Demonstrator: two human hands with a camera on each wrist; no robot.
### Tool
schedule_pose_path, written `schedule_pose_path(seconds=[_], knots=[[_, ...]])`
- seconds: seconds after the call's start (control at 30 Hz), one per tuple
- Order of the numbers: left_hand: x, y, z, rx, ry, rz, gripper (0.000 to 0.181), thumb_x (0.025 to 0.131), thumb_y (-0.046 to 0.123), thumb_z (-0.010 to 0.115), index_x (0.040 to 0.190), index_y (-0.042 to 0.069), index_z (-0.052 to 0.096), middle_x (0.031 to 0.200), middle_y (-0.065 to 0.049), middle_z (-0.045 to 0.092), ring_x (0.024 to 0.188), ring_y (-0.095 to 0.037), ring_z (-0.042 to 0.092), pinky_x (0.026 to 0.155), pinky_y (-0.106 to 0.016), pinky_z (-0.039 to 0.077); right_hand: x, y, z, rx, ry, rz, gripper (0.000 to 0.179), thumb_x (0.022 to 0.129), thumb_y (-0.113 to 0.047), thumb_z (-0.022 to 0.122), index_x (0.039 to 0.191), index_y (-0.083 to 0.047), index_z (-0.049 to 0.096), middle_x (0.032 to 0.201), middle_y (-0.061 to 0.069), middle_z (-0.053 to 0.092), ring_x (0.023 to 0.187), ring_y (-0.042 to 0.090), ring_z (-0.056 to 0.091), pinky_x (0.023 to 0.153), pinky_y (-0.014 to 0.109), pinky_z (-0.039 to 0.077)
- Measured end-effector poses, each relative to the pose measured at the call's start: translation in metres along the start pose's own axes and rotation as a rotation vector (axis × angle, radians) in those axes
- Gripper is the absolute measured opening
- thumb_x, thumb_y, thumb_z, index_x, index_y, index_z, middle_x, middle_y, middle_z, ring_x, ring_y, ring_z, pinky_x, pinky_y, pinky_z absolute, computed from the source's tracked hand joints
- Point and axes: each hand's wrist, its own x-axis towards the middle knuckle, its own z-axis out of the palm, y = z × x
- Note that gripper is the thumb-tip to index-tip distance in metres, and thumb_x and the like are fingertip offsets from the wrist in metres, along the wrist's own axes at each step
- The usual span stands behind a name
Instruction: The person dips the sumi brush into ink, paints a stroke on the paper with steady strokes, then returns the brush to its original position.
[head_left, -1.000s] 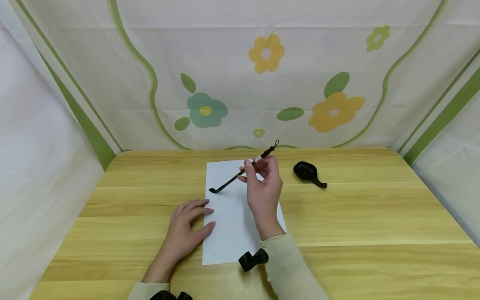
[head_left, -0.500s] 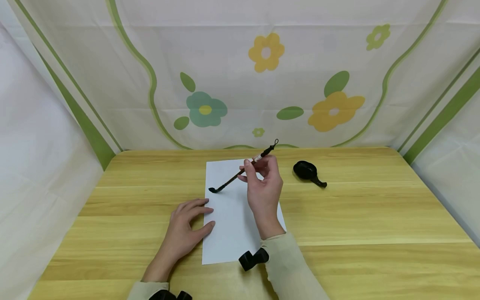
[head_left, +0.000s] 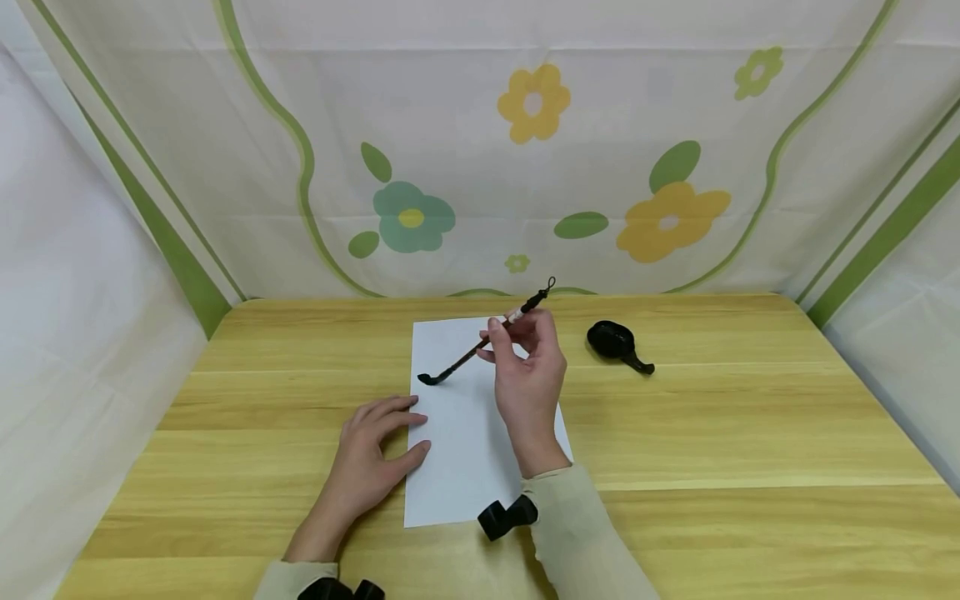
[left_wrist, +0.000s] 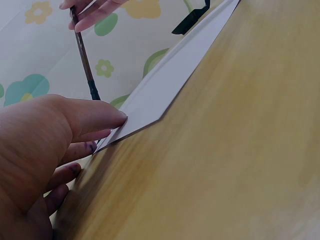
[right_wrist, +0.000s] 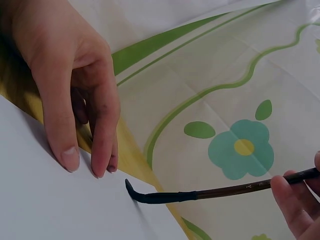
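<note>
My right hand (head_left: 528,375) pinches a dark-handled calligraphy brush (head_left: 468,354) between thumb and fingers, with its hanging loop at the upper right. Slanting down to the left, the brush ends in black, bent bristles (right_wrist: 137,194) over the upper left part of a white sheet of paper (head_left: 450,475). In the right wrist view the bristle tip curves upward close over the sheet. My left hand (head_left: 371,454) rests at the paper's left edge, fingers spread, thumb and fingertips on the margin. Dark smudges show on its fingers (left_wrist: 65,172) in the left wrist view. No marks show on the visible paper.
A glossy black dish with a curved handle (head_left: 611,341) sits on the wooden table (head_left: 750,433), right of the paper. Behind the table's back edge hangs a white cloth (head_left: 465,125) printed with flowers. Black camera mounts (head_left: 506,520) are worn at both wrists.
</note>
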Motion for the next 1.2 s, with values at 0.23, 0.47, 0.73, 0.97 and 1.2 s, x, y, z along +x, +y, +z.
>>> schedule_pose_path(seconds=[0.23, 0.47, 0.73, 0.97, 1.2], knots=[[0.0001, -0.0004, 0.0004, 0.001, 0.007, 0.012, 0.029, 0.086, 0.013, 0.089, 0.114, 0.016, 0.083, 0.143, -0.005, 0.072, 0.137, -0.035, 0.055, 0.109, -0.058, 0.032, -0.0009, 0.002, 0.0011, -0.002, 0.006, -0.011, 0.021, 0.102, -0.007, 0.074, 0.11, 0.003, 0.057, 0.102, 0.016, 0.068, 0.094, 0.015, 0.078, 0.075, 0.035, 0.067], [0.0002, 0.0007, 0.0001, 0.004, 0.017, 0.026, 0.028, 0.086, 0.014, 0.089, 0.113, 0.017, 0.083, 0.142, -0.005, 0.073, 0.136, -0.035, 0.056, 0.108, -0.057, 0.032, -0.001, 0.0021, 0.0014, 0.0, 0.01, -0.026, 0.021, 0.102, -0.006, 0.073, 0.111, 0.004, 0.058, 0.104, 0.017, 0.068, 0.095, 0.018, 0.078, 0.077, 0.035, 0.067], [0.0006, -0.0005, 0.0001, 0.001, 0.011, 0.021, 0.029, 0.086, 0.013, 0.09, 0.113, 0.016, 0.083, 0.143, -0.006, 0.072, 0.137, -0.036, 0.055, 0.108, -0.057, 0.032, -0.001, 0.0015, 0.0022, 0.0, 0.028, -0.034, 0.021, 0.101, -0.006, 0.073, 0.111, 0.005, 0.058, 0.103, 0.016, 0.068, 0.094, 0.017, 0.078, 0.076, 0.037, 0.067], [0.0007, -0.0009, 0.0001, -0.004, 0.011, 0.02, 0.029, 0.085, 0.012, 0.09, 0.114, 0.015, 0.083, 0.143, -0.007, 0.072, 0.137, -0.036, 0.054, 0.108, -0.056, 0.03, -0.0015, 0.0022, 0.0026, -0.036, 0.035, -0.062, 0.02, 0.101, -0.006, 0.073, 0.11, 0.005, 0.059, 0.102, 0.018, 0.068, 0.093, 0.019, 0.078, 0.075, 0.037, 0.067], [0.0003, -0.0001, 0.0004, -0.009, 0.015, 0.026, 0.029, 0.086, 0.013, 0.09, 0.113, 0.016, 0.083, 0.142, -0.007, 0.072, 0.136, -0.035, 0.054, 0.108, -0.056, 0.031, -0.0023, 0.0024, 0.0032, -0.07, 0.043, -0.101, 0.022, 0.102, -0.008, 0.074, 0.109, 0.007, 0.06, 0.1, 0.019, 0.07, 0.091, 0.024, 0.077, 0.073, 0.037, 0.067]])
